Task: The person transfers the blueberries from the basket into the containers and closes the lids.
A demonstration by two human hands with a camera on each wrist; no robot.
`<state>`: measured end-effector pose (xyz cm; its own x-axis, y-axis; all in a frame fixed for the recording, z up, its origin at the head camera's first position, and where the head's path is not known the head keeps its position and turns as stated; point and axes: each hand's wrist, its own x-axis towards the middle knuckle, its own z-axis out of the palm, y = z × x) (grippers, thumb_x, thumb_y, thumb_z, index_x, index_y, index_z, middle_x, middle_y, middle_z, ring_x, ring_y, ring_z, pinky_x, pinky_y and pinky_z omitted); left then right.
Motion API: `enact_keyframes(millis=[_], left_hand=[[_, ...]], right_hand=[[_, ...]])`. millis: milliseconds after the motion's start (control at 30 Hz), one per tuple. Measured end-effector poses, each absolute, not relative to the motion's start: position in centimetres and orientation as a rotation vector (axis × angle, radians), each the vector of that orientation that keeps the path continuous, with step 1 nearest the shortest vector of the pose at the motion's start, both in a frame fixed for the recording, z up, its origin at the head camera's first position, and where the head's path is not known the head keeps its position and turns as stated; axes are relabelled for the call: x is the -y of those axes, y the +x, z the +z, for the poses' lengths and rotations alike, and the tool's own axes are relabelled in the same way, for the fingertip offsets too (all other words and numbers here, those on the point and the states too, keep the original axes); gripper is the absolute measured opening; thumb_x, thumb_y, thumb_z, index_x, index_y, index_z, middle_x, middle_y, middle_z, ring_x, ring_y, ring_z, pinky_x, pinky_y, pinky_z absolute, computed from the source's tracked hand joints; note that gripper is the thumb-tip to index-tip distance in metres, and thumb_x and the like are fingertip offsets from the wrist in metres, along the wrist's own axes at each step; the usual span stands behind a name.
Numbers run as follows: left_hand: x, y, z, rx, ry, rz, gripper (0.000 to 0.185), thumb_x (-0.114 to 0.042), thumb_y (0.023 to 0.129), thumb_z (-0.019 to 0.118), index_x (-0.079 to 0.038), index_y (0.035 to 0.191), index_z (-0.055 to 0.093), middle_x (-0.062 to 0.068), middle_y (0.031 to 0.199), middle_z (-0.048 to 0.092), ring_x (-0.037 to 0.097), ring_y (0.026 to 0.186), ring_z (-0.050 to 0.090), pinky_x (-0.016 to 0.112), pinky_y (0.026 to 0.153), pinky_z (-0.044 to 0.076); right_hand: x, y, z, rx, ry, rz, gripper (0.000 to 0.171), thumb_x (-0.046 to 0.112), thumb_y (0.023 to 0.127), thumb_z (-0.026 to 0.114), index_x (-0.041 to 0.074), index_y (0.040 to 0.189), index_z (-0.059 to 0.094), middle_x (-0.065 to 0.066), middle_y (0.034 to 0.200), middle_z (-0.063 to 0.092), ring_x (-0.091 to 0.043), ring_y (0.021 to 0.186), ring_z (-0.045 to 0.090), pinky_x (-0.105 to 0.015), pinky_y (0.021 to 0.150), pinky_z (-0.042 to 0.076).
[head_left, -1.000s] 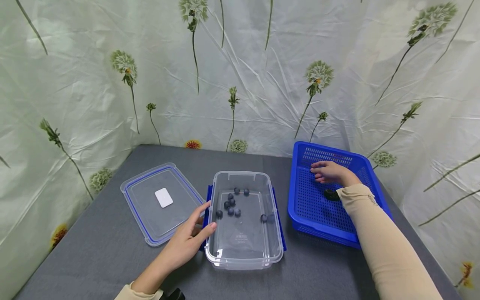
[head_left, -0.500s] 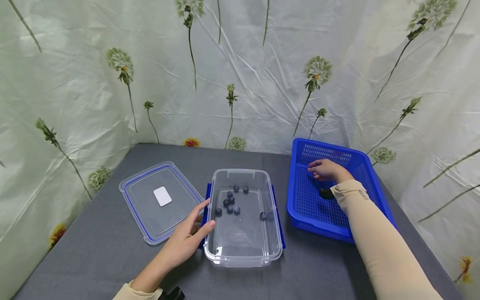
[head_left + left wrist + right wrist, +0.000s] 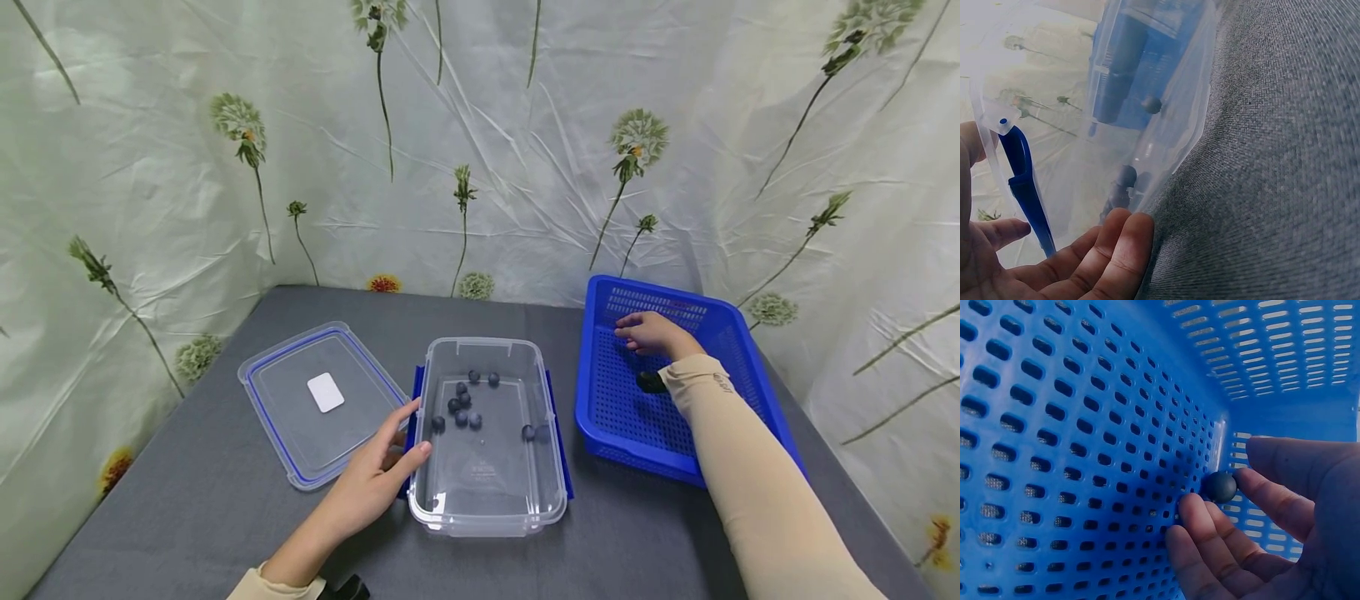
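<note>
A clear plastic container (image 3: 487, 500) stands mid-table with several blueberries (image 3: 461, 408) on its floor. My left hand (image 3: 375, 479) rests flat against its left wall beside a blue latch (image 3: 1022, 181), with relaxed fingers (image 3: 1116, 250) on the grey cloth. Through the wall the left wrist view shows a berry (image 3: 1150, 104). My right hand (image 3: 648, 333) reaches into the blue basket (image 3: 600, 417) near its far left corner. There its fingertips (image 3: 1194, 509) touch a single dark blueberry (image 3: 1219, 486) on the mesh floor; the thumb stays above it.
The container's clear lid (image 3: 318, 400), blue-rimmed with a white label, lies flat to the left. A dark object (image 3: 651, 382) sits by my right wrist in the basket. Flowered sheeting walls the grey table (image 3: 187, 500) at the back and both sides.
My right hand has crept a little farther toward the basket's far left corner. The left hand and the container have not moved.
</note>
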<state>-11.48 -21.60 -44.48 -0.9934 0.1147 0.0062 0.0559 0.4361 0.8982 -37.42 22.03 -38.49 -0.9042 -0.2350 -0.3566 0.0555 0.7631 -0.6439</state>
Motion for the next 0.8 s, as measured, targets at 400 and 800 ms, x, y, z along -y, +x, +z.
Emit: enact_keyframes(millis=[400, 800], left_hand=[[21.51, -11.40, -44.29, -2.598, 0.163, 1.645, 0.064, -0.036, 0.108, 0.065, -0.030, 0.166, 0.038, 0.014, 0.127, 0.072, 0.017, 0.103, 0.076, 0.038, 0.086, 0.058], [21.62, -11.21, -44.29, -2.588, 0.165, 1.659, 0.064, -0.036, 0.108, 0.065, -0.029, 0.166, 0.038, 0.014, 0.127, 0.072, 0.017, 0.104, 0.076, 0.038, 0.087, 0.058]], right_hand=[[-22.10, -37.53, -38.61, -2.568, -0.112, -0.923, 0.050, 0.014, 0.114, 0.046, -0.016, 0.153, 0.043, -0.036, 0.149, 0.052, -0.033, 0.119, 0.064, -0.055, 0.114, 0.050], [-21.97, -37.46, -38.02, -2.605, -0.134, -0.901, 0.048, 0.015, 0.113, 0.050, -0.017, 0.149, 0.047, -0.028, 0.131, 0.063, -0.018, 0.097, 0.067, -0.038, 0.093, 0.058]])
